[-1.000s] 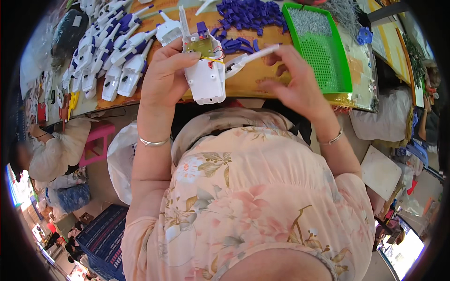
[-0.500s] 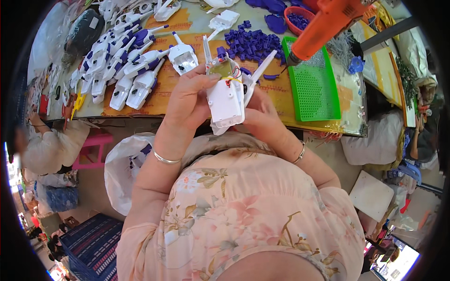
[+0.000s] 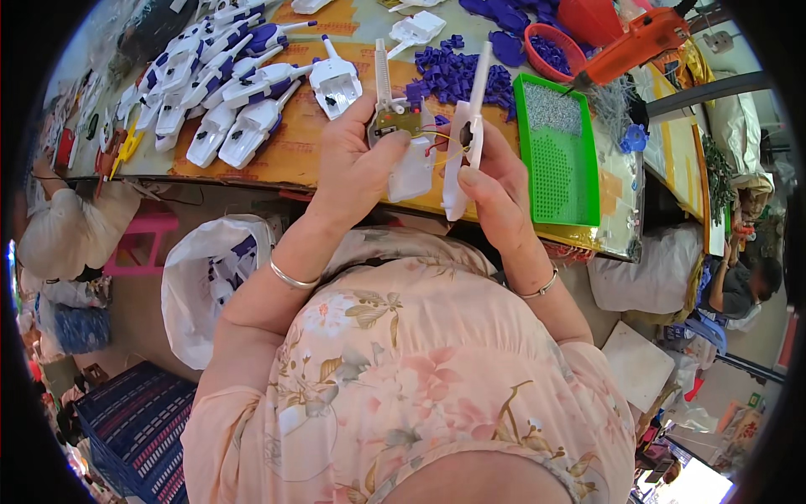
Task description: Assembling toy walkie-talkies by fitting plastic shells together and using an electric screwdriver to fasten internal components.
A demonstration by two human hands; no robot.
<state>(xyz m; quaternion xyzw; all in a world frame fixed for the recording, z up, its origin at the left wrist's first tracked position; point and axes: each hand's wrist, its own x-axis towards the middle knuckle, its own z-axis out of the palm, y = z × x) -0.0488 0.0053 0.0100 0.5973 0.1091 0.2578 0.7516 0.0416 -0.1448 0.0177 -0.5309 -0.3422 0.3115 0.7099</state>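
Note:
My left hand (image 3: 359, 164) is closed on a white plastic housing half (image 3: 411, 174), its thumb pressed near a small circuit board (image 3: 393, 123). A ridged white stem sticks up from that half. The other white shell half (image 3: 454, 189) is gripped edge-on by my right hand (image 3: 502, 186), with thumb and fingers on either side. Thin red and yellow wires (image 3: 438, 141) span the gap between the two halves. Just beyond my left hand lies an open white shell (image 3: 334, 82) on the table. The inner side of the right-hand half is mostly hidden.
White-and-purple housings (image 3: 243, 113) are heaped at the left. Small purple parts (image 3: 462, 76) lie behind my hands, beside a red basket (image 3: 531, 38). A green tray (image 3: 594, 181) holds small metal pieces. An orange power screwdriver (image 3: 634, 49) hangs above it. A white sack (image 3: 180, 294) stands below the table.
The two housing halves, close together before, are now spread apart, with the wires showing between them. My right hand has moved right with its half. The screwdriver appears farther up and right.

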